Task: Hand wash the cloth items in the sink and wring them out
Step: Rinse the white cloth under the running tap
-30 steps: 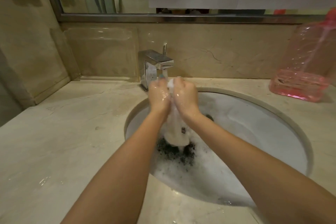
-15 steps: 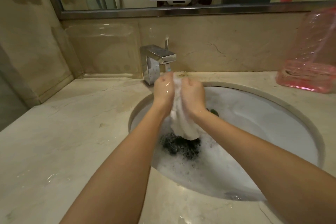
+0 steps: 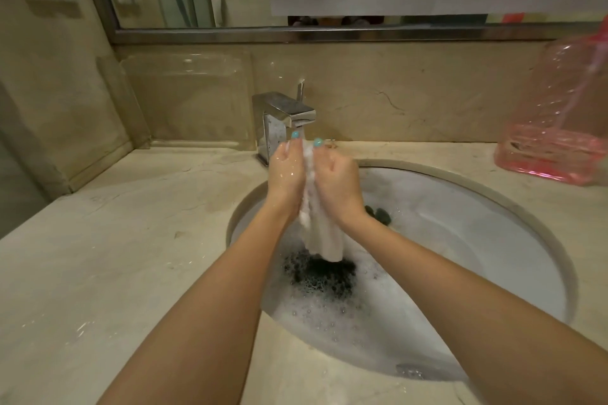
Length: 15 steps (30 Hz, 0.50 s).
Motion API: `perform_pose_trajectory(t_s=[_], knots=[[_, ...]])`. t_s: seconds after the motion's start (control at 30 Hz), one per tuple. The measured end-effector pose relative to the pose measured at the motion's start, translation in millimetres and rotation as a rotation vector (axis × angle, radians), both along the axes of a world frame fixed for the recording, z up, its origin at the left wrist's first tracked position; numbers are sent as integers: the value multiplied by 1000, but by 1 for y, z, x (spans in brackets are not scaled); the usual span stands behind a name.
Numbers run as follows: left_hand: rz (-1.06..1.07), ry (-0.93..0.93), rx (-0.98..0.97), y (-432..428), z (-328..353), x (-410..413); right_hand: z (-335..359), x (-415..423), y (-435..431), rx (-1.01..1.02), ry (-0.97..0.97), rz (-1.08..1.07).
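Hands grip white cloth — under faucet, above sink.

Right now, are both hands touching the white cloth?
Touching. The head view shows the left hand and right hand gripping the white cloth between them, its lower end hanging out below.

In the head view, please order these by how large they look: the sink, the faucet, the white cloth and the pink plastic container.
1. sink
2. pink plastic container, though the frame edge cuts it off
3. faucet and white cloth: these look about alike, and the cloth is partly covered, so I leave them unranked.
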<state>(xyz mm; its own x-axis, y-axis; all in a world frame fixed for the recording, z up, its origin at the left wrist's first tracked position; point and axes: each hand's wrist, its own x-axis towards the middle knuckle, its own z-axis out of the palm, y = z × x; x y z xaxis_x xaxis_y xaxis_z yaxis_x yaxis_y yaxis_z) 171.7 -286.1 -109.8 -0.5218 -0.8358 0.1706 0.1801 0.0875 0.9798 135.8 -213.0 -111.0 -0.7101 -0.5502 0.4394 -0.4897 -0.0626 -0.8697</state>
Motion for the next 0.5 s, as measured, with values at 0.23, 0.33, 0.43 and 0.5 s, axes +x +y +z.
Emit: perform_pose_trajectory(t_s=[0.23, 0.33, 0.43, 0.5], knots=[[-60, -59, 69, -7, -3, 4, -2, 8, -8, 42, -11, 4], [-124, -34, 145, 2, 5, 1, 1, -22, 1, 103, -43, -132], [-65, 3, 115, -8, 3, 6, -6, -50, 9, 272, -161, -94], [7, -99, -59, -17, -8, 11, -10, -63, 15, 358, -220, -43]])
